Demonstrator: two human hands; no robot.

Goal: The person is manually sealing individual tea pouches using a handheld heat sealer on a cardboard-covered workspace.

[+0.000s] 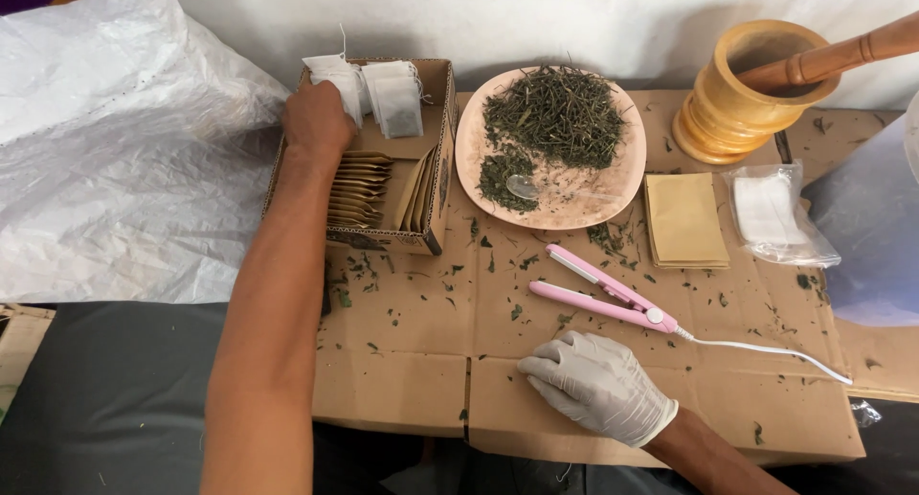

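My left hand [316,120] reaches into an open cardboard box [436,184] and closes on white filter tea bags [378,91] at the box's far end. Rows of brown paper sachets [359,187] stand in the box below the hand. My right hand [598,385], in a pale glove, rests flat with fingers apart on the cardboard sheet [421,361]. It holds nothing. A pink heat-sealing clamp [603,294] with a white cord lies just beyond it.
A pink plate [627,184] holds dried green herb and a clear spoon [525,187]. A stack of brown envelopes [684,219], a plastic bag of white filters [773,213] and a wooden mortar [742,102] with pestle stand at right. White plastic sheeting [115,150] lies left.
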